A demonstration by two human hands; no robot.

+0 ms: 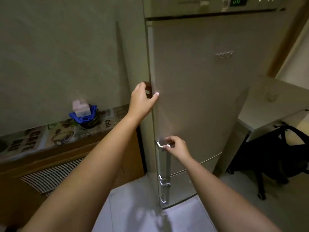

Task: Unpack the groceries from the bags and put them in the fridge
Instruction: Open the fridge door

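A tall silver fridge [209, 84] stands in front of me with its upper door closed or nearly closed. My left hand [142, 99] grips the left edge of that door, thumb on the front face and fingers curled behind the edge. My right hand [175, 147] holds the top of the chrome door handle [163, 158] lower down, fingers curled round it. A second chrome handle [163, 191] sits on the lower freezer door. No grocery bags or groceries show in this view.
A wooden counter [55, 139] with a patterned cafe cloth runs along the left wall, carrying a blue cloth with a white box [82, 108] on it. A black office chair [282, 154] and a white desk [270, 114] stand to the right. Pale floor tiles [142, 213] lie below.
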